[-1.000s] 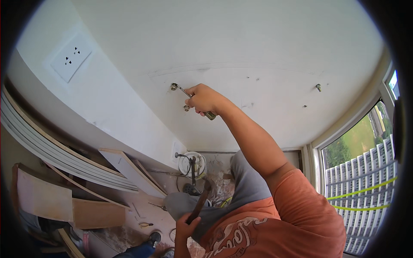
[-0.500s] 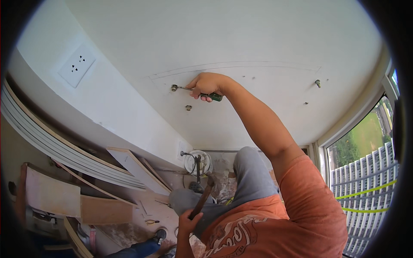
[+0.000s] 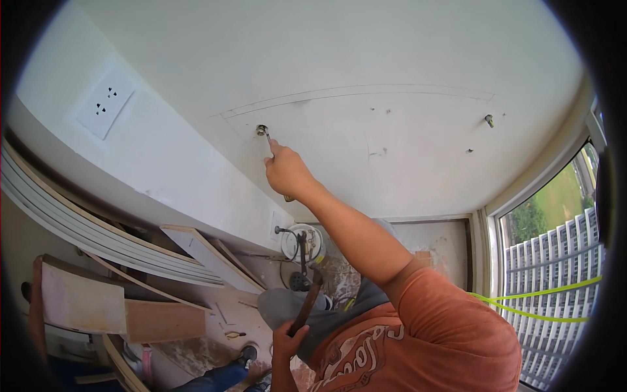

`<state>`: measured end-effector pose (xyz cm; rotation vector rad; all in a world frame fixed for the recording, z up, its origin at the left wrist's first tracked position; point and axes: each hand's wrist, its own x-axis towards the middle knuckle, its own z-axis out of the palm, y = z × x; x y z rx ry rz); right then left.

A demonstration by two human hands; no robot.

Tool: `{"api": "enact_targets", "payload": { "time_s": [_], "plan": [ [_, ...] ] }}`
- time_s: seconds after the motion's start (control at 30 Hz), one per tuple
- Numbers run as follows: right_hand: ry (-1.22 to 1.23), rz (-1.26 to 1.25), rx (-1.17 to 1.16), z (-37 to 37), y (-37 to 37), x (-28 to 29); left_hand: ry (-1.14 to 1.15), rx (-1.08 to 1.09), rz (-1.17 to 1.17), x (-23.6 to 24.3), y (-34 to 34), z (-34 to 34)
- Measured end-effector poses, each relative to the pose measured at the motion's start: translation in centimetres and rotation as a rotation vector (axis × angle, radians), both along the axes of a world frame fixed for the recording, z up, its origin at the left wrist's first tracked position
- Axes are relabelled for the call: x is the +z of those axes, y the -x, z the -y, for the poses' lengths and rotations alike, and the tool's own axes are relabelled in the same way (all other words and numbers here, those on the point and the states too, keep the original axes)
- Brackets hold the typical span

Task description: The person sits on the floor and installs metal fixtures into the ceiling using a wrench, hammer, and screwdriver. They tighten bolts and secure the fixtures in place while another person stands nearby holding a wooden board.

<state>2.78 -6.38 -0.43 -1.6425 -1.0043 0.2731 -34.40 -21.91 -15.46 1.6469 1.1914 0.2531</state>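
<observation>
My right hand [image 3: 287, 171] is closed round a ratchet wrench [image 3: 268, 136], gripped with its metal shaft pointing at the wall. The wrench's tip is at a bolt with a nut [image 3: 261, 129] that sticks out of the white wall [image 3: 339, 59]. Most of its handle is covered by the hand, with only its end showing below the fist. Low in front of my body, my left hand [image 3: 285, 340] is closed on a brown wooden tool handle [image 3: 307, 304] that points upward. No head can be made out on that tool.
Another bolt [image 3: 488, 121] juts from the wall at right, under a pencilled outline. A white bucket [image 3: 315, 243] stands in the corner. Boards [image 3: 212, 258] lean at left, below a wall socket [image 3: 106, 104]. Pliers [image 3: 234, 334] lie on the floor beside another person's leg [image 3: 215, 379].
My right hand has swung down and left, turning the wrench from nearly level to steep at the same bolt. A lower bolt is now hidden behind it. My left hand stays almost in place.
</observation>
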Motion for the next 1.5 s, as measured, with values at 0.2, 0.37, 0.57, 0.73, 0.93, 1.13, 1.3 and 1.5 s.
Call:
{"api": "enact_targets", "payload": {
  "time_s": [0.2, 0.37, 0.57, 0.73, 0.93, 1.13, 1.3, 1.5],
  "plan": [
    [0.262, -0.410, 0.438, 4.2, -6.4, 6.3, 0.041, -0.030, -0.005, 0.0, -0.6, -0.5],
    [0.416, -0.181, 0.483, 3.8, -8.5, 7.6, -0.042, -0.107, 0.020, 0.1, -1.5, -1.0],
    [0.194, -0.439, 0.354, 4.4, -3.8, 3.8, -0.048, -0.067, -0.097, 0.1, -1.3, -0.7],
    [-0.040, -0.907, 0.313, 1.9, -0.6, 0.6, -0.076, 0.006, -0.075, -0.6, -0.3, -0.1],
    [-0.092, -0.640, 0.195, 1.4, 1.4, -0.9, -0.001, 0.064, -0.101, -0.3, 0.3, -0.1],
    [-0.271, -0.282, -0.076, -2.3, 3.9, -4.3, 0.035, 0.032, -0.067, -0.1, -0.7, -0.4],
    [-0.217, 0.002, -0.197, -1.1, 1.0, -4.0, -0.019, -0.023, -0.061, -0.9, -0.1, -0.8],
    [0.343, -0.539, 0.407, 5.0, -6.6, 5.7, 0.027, -0.018, 0.017, 0.9, -1.6, -0.8]
  ]
}}
